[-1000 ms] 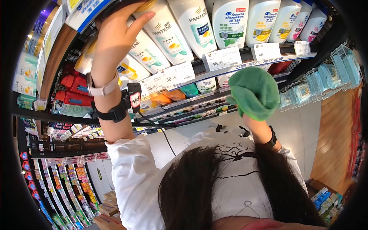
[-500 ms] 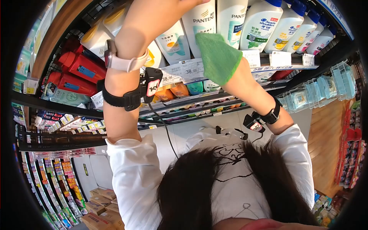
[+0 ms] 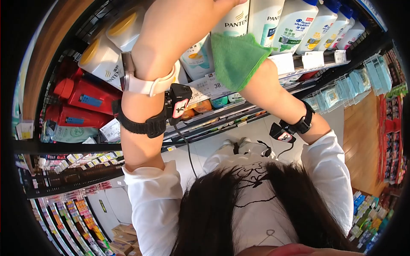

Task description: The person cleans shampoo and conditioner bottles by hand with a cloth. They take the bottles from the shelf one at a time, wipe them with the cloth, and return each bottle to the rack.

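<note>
My left hand (image 3: 183, 15) reaches over the shelf at the top edge, beside the top of a white Pantene bottle (image 3: 230, 26). Most of its fingers are cut off by the frame, so its grip is hidden. A green cloth (image 3: 237, 62) covers my right hand, which holds it against the front of the bottles, just above the price tags (image 3: 220, 86). The fingers under the cloth do not show. Right of the cloth stand another Pantene bottle (image 3: 265, 21) and a Head & Shoulders bottle (image 3: 294, 27) with a blue cap.
Yellow-capped white bottles (image 3: 100, 59) and red bottles (image 3: 85, 99) fill the shelf's left part. Blue packs (image 3: 354, 83) hang on wire racks at the right. Cardboard boxes (image 3: 124, 239) sit at the lower left. A cable (image 3: 188, 149) hangs from the left wrist strap.
The cloth and my right hand have moved slightly left across the bottle fronts. My left arm has shifted a little right and down in view. The camera view has turned slightly.
</note>
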Demonstrator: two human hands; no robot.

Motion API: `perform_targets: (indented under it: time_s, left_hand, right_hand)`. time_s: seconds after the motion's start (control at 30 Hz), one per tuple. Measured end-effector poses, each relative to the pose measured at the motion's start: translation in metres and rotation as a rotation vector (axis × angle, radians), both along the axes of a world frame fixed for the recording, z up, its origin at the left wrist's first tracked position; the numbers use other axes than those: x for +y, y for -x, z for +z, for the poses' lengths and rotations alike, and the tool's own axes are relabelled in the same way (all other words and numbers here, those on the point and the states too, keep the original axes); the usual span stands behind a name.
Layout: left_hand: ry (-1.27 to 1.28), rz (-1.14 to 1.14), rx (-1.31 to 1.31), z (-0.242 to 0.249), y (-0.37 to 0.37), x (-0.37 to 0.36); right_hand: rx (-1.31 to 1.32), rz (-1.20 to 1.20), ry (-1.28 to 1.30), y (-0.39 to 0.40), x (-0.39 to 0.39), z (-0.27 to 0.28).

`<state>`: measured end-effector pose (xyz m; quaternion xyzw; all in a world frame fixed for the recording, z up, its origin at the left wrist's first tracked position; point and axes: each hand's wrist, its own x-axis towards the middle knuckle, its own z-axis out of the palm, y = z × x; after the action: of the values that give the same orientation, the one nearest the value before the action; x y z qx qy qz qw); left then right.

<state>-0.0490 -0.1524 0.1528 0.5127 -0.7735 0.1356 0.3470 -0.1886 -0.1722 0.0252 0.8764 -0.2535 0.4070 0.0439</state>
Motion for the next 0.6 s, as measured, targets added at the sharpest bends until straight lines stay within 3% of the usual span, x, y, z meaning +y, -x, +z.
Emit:
perform_targets:
  time_s: [0.17,0.33,0.47,0.6]
  left_hand:
    - [-0.075,0.042,0.017,0.002,0.001,0.002]
    - [0.133,0.040,-0.030,-0.005,0.006,0.008]
    - [0.094,0.037,-0.053,-0.005,0.000,0.002]
    - [0.066,0.029,-0.071,0.002,0.005,0.012]
  right_hand:
    - [-0.003,-0.041,0.096,-0.002,0.000,-0.014]
    - [-0.052,-0.112,0.088,-0.006,-0.002,0.014]
    - [-0.082,-0.097,0.136,-0.003,-0.004,0.024]
    - [0.111,-0.140,-0.033,0.001,0.001,-0.001]
